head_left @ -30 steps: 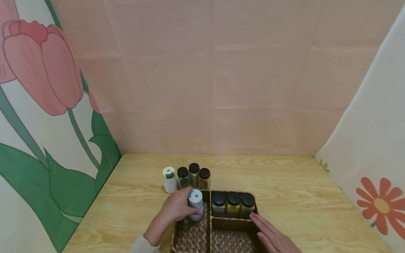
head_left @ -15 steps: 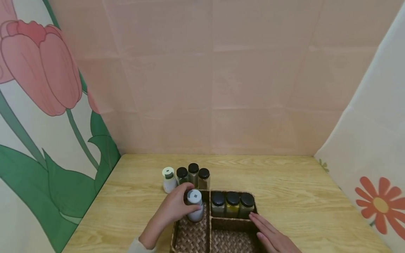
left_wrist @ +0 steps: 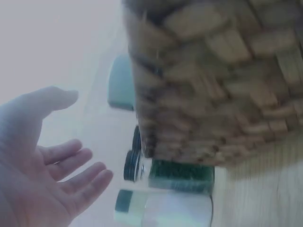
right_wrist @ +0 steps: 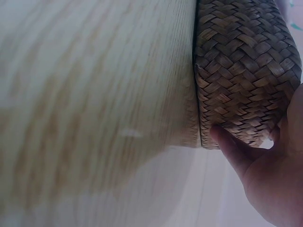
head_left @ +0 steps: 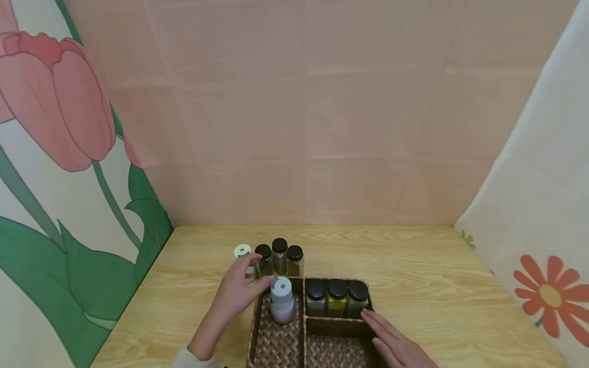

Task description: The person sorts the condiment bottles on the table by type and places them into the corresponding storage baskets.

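Head view: left hand (head_left: pixel 234 289), fingers spread, empty, just left of white-capped seasoning bottle (head_left: pixel 282 307), upright in left compartment's far end, woven basket (head_left: pixel 279 345). Pull thumb clear leftward, no knocking. Right hand (head_left: pixel 399 345), fingers straight, close together, should brace right wall.

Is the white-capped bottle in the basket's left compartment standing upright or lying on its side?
Upright: in the head view, the bottle stands in the basket with its white cap uppermost.
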Available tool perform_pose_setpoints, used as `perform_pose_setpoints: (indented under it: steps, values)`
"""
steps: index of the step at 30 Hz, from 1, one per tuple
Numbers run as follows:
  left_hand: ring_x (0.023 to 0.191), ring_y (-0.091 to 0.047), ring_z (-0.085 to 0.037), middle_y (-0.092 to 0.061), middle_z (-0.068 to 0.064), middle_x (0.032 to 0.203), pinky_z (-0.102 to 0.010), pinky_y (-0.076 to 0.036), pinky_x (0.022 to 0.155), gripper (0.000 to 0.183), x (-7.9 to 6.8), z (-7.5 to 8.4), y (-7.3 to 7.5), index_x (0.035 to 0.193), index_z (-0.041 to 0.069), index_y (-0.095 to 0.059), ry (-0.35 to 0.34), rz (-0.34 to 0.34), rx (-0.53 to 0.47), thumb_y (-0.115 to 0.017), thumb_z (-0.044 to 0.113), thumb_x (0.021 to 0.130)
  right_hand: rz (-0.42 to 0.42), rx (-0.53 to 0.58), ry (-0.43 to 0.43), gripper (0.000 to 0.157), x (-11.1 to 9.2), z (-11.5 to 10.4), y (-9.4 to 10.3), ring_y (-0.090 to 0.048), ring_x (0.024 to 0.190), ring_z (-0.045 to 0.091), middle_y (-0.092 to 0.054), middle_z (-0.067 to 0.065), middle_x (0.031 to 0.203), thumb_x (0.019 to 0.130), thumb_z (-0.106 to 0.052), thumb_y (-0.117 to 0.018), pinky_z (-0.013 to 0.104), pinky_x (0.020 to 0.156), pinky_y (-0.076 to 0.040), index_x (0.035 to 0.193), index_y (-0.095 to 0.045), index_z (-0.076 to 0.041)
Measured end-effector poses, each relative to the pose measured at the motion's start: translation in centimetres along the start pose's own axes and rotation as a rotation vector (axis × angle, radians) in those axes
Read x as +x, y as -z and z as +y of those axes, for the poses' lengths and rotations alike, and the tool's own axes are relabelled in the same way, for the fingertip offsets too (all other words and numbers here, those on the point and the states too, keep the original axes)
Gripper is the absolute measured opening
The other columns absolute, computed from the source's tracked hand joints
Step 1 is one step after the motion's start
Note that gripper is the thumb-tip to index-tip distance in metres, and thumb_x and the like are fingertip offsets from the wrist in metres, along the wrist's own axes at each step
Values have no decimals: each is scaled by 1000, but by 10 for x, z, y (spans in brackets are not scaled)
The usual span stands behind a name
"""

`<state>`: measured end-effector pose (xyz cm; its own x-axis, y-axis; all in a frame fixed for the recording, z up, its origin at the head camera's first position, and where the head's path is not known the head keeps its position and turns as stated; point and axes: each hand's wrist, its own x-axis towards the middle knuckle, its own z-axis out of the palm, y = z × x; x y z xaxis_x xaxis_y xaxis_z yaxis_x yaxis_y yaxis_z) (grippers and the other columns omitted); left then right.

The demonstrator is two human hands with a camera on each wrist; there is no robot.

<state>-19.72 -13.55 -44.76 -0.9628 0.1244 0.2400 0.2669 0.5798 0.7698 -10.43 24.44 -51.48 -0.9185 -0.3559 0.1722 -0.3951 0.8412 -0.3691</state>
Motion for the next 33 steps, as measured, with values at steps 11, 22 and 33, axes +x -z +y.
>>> perform_pose_setpoints:
  steps: [11,22,33]
  values:
    - [118,-56,-32,-59,-14,130,-49,-56,94,54,9,-28,11,131,5,-61,-7,186,28,-81,29,87,-44,20,-7,47,1,-2,5,-57,130,24,-51,5,152,109,-37,-43,34,87,-59,152,-48,-19]
    - [122,-50,-39,-50,-22,137,-53,-52,96,68,18,-46,13,141,1,-50,63,219,-20,-81,25,85,-87,31,-30,49,0,-3,6,-56,131,27,-50,6,153,110,-40,-40,35,88,-59,153,-46,-18]
    - [129,-44,-44,-40,-26,145,-57,-50,97,81,27,-60,13,149,0,-40,140,188,-42,-81,30,86,-79,36,-31,49,1,-4,6,-56,132,27,-50,6,153,110,-39,-40,35,89,-59,153,-47,-18]
